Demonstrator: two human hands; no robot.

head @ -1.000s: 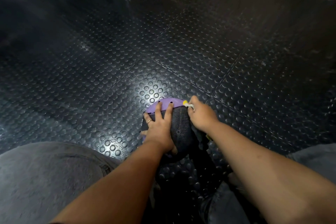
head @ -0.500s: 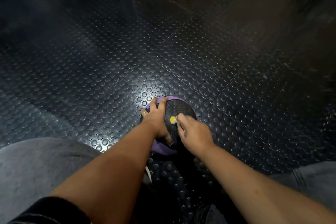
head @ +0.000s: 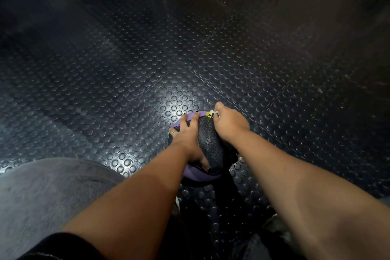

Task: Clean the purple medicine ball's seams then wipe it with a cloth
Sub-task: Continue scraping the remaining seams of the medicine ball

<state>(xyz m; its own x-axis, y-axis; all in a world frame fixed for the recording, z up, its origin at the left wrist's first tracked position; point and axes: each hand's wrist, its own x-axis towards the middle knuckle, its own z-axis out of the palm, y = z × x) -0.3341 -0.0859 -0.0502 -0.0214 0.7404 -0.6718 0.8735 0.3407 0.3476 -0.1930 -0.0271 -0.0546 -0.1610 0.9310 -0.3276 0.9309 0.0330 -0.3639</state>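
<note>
so the right hand pinching the small yellow-white tool has slid back up to the far seam, left hand flat on the purple medicine ball on the floor, still seam-scrubbing imo.

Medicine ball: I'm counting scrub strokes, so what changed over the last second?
The right hand, pinching a small yellow tool, swept from the far edge of the ball toward its middle, then back out. The left hand stayed pressed on it.

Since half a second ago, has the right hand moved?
Yes. The right hand and its tool slid from the ball's middle to its far edge.
</note>
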